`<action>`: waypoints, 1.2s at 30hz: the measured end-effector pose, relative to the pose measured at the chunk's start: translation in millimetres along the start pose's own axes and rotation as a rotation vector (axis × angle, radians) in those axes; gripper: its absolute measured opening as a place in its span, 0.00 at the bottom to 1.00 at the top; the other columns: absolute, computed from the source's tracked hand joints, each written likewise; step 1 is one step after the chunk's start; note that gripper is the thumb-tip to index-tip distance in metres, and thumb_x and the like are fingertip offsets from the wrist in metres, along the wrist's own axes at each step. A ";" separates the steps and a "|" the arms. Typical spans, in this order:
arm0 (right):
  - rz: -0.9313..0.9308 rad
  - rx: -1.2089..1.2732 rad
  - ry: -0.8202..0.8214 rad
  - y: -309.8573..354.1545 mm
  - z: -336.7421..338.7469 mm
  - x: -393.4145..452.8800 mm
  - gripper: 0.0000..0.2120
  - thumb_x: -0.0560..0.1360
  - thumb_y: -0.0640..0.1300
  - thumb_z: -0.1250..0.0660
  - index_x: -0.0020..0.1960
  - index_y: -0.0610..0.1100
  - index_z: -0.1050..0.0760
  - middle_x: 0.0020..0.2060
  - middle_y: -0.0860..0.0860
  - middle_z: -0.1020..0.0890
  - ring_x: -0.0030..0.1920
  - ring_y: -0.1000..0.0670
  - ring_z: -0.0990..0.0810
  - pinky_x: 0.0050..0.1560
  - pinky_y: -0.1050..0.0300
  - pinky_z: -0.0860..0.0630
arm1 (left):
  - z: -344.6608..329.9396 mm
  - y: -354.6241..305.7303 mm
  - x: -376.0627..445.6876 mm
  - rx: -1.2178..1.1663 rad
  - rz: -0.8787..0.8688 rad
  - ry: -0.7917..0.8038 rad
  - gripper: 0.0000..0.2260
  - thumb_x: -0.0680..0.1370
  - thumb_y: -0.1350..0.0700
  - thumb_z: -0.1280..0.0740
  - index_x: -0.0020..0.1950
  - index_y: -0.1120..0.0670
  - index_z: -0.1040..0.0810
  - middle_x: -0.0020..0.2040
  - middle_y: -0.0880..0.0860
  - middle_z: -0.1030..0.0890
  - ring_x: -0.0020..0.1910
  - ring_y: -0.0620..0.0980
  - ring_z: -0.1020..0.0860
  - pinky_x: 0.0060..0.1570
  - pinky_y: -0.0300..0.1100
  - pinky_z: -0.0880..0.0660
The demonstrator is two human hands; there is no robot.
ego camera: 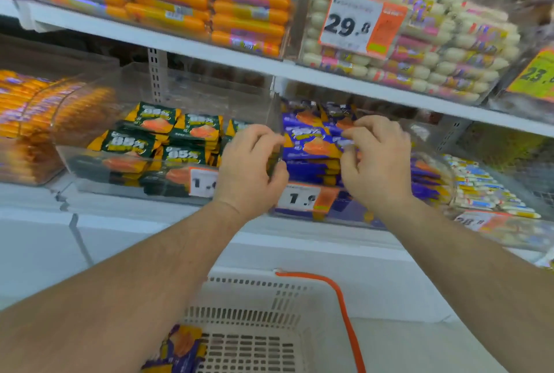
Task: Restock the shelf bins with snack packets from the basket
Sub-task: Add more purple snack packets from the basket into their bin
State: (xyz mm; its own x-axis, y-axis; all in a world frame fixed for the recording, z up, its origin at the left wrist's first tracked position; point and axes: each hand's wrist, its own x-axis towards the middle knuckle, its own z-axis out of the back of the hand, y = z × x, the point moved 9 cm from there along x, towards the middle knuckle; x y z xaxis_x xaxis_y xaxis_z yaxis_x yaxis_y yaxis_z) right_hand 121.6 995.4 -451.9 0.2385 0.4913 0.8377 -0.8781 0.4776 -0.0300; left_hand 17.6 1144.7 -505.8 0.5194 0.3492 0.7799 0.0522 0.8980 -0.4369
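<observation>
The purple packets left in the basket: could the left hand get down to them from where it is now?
Probably yes. The left hand is up at the bin's front edge, and the basket below is open-topped; the purple packets lie uncovered under the left forearm. What that hand holds, if anything, is unclear.

I am looking at a shop aisle, likely a grocery. White shelves (192, 52) carry clear plastic bins (168, 94) packed with wrapped snack packets (129, 145) and sausage sticks (248, 13). Printed price tags (350, 23) reading 29.8 and 1.9 hang on the bin fronts. A beige shopping basket (257, 312) with an orange handle (341, 303) sits below.
</observation>
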 end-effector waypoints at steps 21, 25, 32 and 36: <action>-1.785 0.838 1.401 221.7 -282.3 -461.9 0.10 0.75 0.36 0.35 0.56 0.39 0.27 0.52 0.33 0.23 0.52 0.35 0.21 0.41 0.48 0.28 | -21.1 214.5 -297.0 0.118 1.106 1.014 0.10 0.77 0.58 0.37 0.53 0.53 0.18 0.52 0.51 0.17 0.52 0.50 0.21 0.54 0.46 0.24; -2.012 0.910 1.202 229.0 -298.8 -475.5 0.22 0.67 0.37 0.27 0.56 0.40 0.35 0.40 0.39 0.26 0.31 0.45 0.31 0.31 0.53 0.34 | -22.3 227.4 -301.0 0.117 1.134 0.968 0.09 0.78 0.59 0.38 0.52 0.55 0.18 0.49 0.50 0.19 0.49 0.48 0.23 0.49 0.40 0.29; -1.867 1.018 1.237 242.1 -296.2 -454.7 0.12 0.81 0.34 0.38 0.39 0.42 0.29 0.26 0.49 0.29 0.18 0.56 0.32 0.20 0.65 0.36 | -23.4 235.6 -319.1 0.173 1.184 1.013 0.05 0.75 0.60 0.39 0.43 0.54 0.23 0.42 0.53 0.23 0.43 0.52 0.26 0.45 0.44 0.28; -1.776 1.020 1.293 205.7 -271.9 -428.2 0.12 0.78 0.32 0.40 0.38 0.44 0.28 0.29 0.48 0.23 0.29 0.49 0.27 0.29 0.59 0.31 | -18.4 228.2 -311.8 0.300 1.221 1.050 0.14 0.78 0.54 0.37 0.62 0.56 0.23 0.58 0.55 0.21 0.58 0.55 0.23 0.58 0.47 0.25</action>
State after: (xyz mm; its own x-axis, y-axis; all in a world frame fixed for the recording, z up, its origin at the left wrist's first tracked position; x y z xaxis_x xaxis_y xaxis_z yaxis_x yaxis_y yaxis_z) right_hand -48.3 1081.3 -965.1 0.3439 0.3912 -0.8537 0.6004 0.6073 0.5202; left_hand -116.8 1235.7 -856.9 0.4499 0.6372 -0.6258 -0.8928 0.3028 -0.3335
